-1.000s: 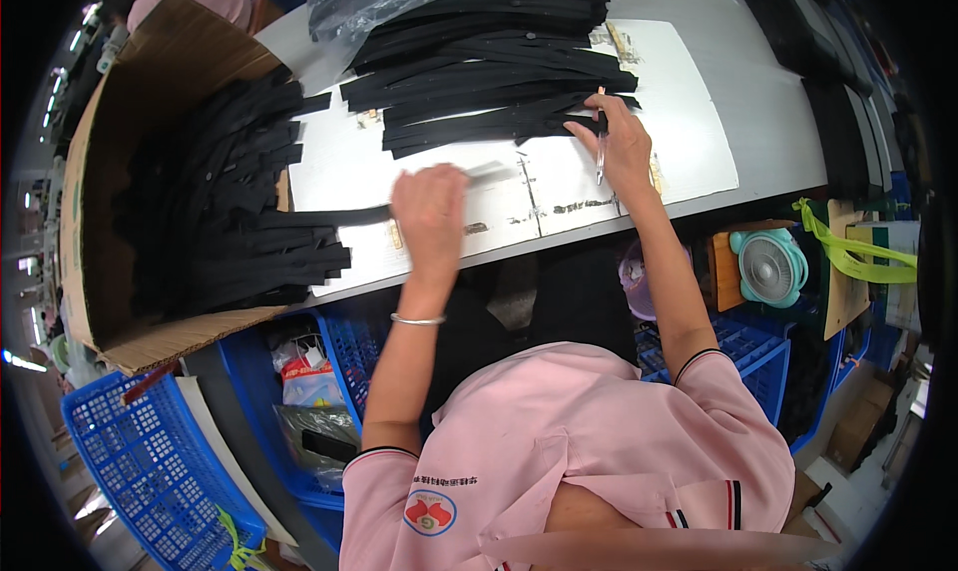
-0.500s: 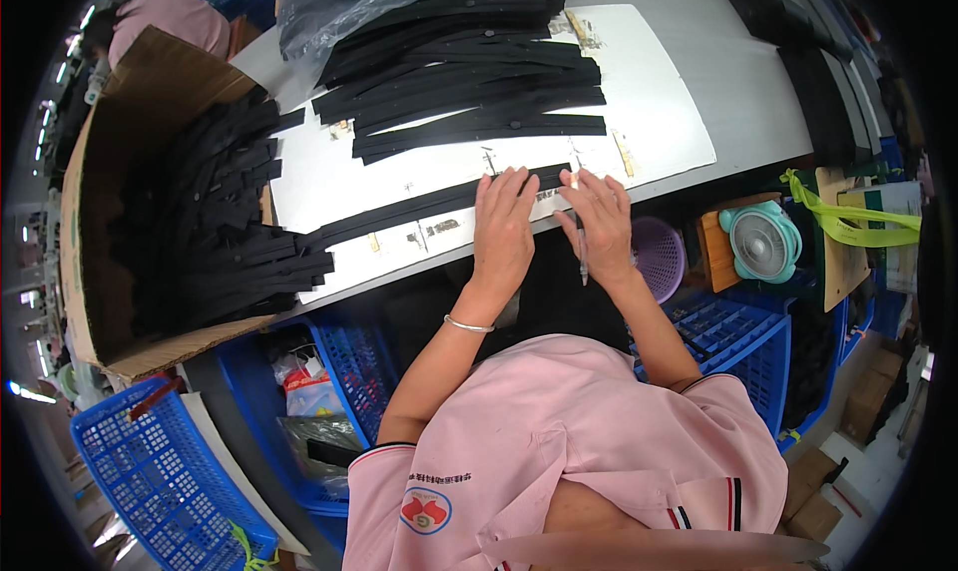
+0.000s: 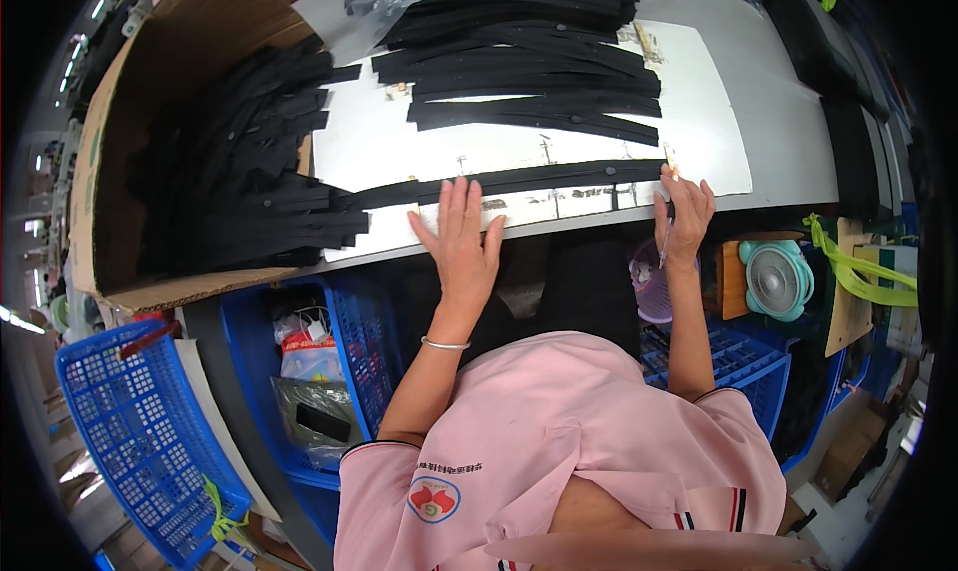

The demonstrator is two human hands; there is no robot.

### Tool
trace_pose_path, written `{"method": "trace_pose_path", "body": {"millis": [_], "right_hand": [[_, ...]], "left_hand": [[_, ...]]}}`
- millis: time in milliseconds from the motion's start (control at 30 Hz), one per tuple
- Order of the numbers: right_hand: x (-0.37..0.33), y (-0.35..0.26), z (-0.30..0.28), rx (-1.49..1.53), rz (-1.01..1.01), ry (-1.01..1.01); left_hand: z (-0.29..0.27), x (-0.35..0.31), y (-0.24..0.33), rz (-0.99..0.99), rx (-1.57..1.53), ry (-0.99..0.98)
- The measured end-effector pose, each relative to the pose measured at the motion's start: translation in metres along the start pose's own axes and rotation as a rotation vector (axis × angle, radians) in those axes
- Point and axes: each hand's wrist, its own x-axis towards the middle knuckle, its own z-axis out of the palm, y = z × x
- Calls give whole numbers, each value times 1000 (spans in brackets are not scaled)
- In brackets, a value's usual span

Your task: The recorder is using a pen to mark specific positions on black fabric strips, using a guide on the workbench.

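Observation:
A long black fabric strip (image 3: 539, 180) lies along the front of a white board (image 3: 709, 122), its left end running toward the pile in the carton. My left hand (image 3: 461, 242) rests flat with fingers spread, fingertips on the strip's lower edge. At the strip's right end is my right hand (image 3: 685, 222), thumb and fingers curled, fingertips touching the end. A slim pen (image 3: 665, 246) is tucked in that hand, pointing down. On the strip sits a small dark round spot, perhaps a button. Marks on the board show just below the strip.
Several black strips (image 3: 529, 72) lie stacked behind, partly under clear plastic. At left a cardboard box (image 3: 100, 187) holds a heap of strips. Below the table edge are blue crates (image 3: 244, 341), a purple basket (image 3: 654, 296) and a small teal fan (image 3: 779, 279).
My hands have moved apart: the left slid left along the strip, the right moved to the right. The strip's right end now lies farther right on the board. The view has shifted too.

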Motion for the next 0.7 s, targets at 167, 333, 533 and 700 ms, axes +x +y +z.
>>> {"method": "trace_pose_path", "body": {"millis": [167, 333, 533, 700], "right_hand": [[3, -3, 1, -25, -7, -15], [7, -6, -1, -27, -7, -22], [4, -5, 4, -28, -9, 7], [1, -4, 7, -17, 5, 26]], "left_hand": [[-9, -11, -21, -30, 21, 17], [-12, -17, -22, -5, -12, 13], [-27, -5, -62, -87, -6, 97], [-33, 0, -62, -165, -74, 133]]}}
